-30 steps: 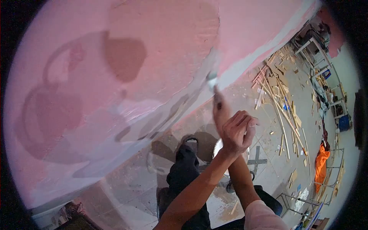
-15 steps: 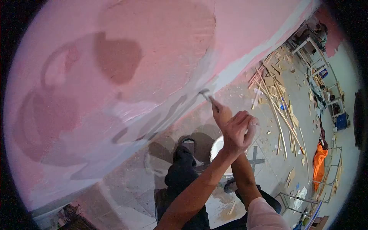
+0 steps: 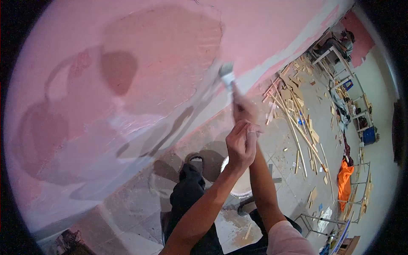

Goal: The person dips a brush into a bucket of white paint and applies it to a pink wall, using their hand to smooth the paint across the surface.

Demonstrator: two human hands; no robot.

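Observation:
A paintbrush (image 3: 228, 77) with a pale ferrule is gripped in my right hand (image 3: 244, 111), blurred by motion. Its bristles lie over the pink wall (image 3: 178, 51), near the edge of a rough patch. My left hand (image 3: 243, 145) is closed in a fist in front of my right wrist, with nothing showing between its fingers. Below the hands, a white bucket (image 3: 241, 187) stands on the floor, partly hidden by my forearms. Along the wall's lower part runs a whitish band (image 3: 250, 80), with darker grey streaks (image 3: 176, 123) to the left of the hands.
Wooden strips and scraps (image 3: 297, 127) litter the floor at right. Beyond them stand a white frame (image 3: 340, 57), a blue container (image 3: 369, 135) and orange cloth (image 3: 345, 180) by a metal rack (image 3: 359, 199). A person (image 3: 346, 42) is far off. My shoe (image 3: 195, 159) is near the wall.
My right hand has carried the brush up the wall, away from the whitish band's lower edge. The closed left hand has shifted left in view, and the camera view has moved slightly.

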